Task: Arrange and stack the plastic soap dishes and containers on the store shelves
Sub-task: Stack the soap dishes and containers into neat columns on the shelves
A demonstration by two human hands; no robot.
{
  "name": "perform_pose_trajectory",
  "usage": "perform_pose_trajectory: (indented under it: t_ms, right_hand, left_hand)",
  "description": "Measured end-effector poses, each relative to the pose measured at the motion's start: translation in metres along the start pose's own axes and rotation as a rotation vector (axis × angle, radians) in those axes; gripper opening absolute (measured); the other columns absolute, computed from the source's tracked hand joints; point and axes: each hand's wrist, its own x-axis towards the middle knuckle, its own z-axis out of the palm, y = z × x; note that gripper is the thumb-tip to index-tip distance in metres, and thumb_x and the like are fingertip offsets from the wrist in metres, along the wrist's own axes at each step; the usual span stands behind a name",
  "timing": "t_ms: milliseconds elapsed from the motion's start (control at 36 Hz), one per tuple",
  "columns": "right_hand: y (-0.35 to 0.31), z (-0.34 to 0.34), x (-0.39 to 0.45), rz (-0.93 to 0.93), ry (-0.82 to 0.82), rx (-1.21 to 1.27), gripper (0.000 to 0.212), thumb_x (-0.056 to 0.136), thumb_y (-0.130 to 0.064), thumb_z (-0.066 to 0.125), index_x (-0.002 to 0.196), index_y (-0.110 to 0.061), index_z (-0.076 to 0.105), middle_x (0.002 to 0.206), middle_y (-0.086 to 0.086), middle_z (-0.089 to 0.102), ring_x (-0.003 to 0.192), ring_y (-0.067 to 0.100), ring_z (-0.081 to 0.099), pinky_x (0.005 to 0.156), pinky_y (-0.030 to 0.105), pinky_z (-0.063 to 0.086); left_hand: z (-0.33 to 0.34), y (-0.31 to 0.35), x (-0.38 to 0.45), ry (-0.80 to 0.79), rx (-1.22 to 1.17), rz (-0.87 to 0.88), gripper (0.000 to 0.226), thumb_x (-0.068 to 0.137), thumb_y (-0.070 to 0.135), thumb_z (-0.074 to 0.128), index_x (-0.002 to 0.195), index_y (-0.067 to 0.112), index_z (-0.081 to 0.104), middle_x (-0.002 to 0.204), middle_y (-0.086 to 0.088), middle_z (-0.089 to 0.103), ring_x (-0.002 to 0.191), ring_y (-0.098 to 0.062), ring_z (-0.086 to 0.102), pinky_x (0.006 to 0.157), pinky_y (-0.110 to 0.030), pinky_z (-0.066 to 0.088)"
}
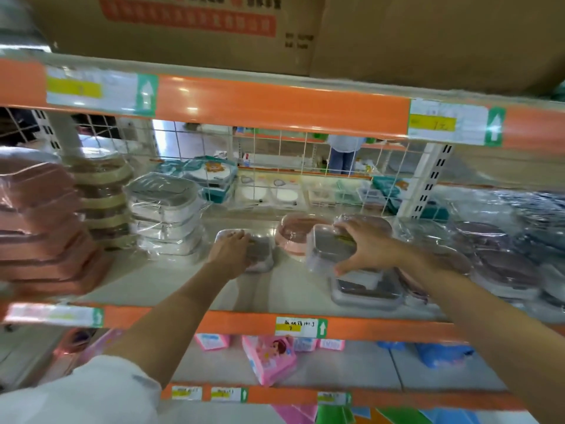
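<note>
On the middle shelf point(171, 286), my left hand point(229, 252) lies on a wrapped white soap dish point(260, 254) that sits flat on the shelf board. My right hand point(367, 243) grips a white soap dish with a grey lid point(328, 249), held tilted just above a grey dish point(367, 290) near the shelf's front edge. A pink round dish point(295, 232) stands between my hands, further back. Stacks stand at the left: white dishes point(168, 215), beige dishes point(104, 197) and pink dishes point(42, 228).
Wrapped pink and grey dishes point(501, 264) crowd the right end of the shelf. A wire grid point(275, 154) backs the shelf. Orange shelf rails point(275, 108) run above and below. Cardboard boxes point(214, 26) sit overhead. Pink packages point(269, 359) lie on the lower shelf.
</note>
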Motion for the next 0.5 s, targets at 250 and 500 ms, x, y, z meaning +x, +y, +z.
perform_pose_trajectory:
  t_ms: [250,500]
  right_hand:
    - [-0.107,-0.003,0.059,-0.209,0.108,-0.015,0.107,0.07,-0.063,0.07,0.15,-0.022,0.012,0.145,-0.001,0.021,0.133,0.022,0.02,0.109,0.044,0.029]
    - [-0.152,0.033,0.125,-0.173,0.121,-0.186,0.096,0.07,-0.064,0.069,0.143,-0.018,0.027,0.143,0.006,0.03,0.13,0.026,0.028,0.104,0.045,0.034]
  left_hand:
    - [0.0,-0.033,-0.043,0.079,-0.212,0.215,0.052,0.078,0.001,0.063,0.129,0.0,0.055,0.137,-0.018,0.048,0.126,-0.034,0.046,0.101,-0.04,0.043]
    - [-0.023,-0.067,-0.063,0.035,-0.093,0.072,0.041,0.088,0.015,0.053,0.129,0.011,0.055,0.131,-0.006,0.053,0.123,-0.024,0.048,0.1,-0.037,0.043]
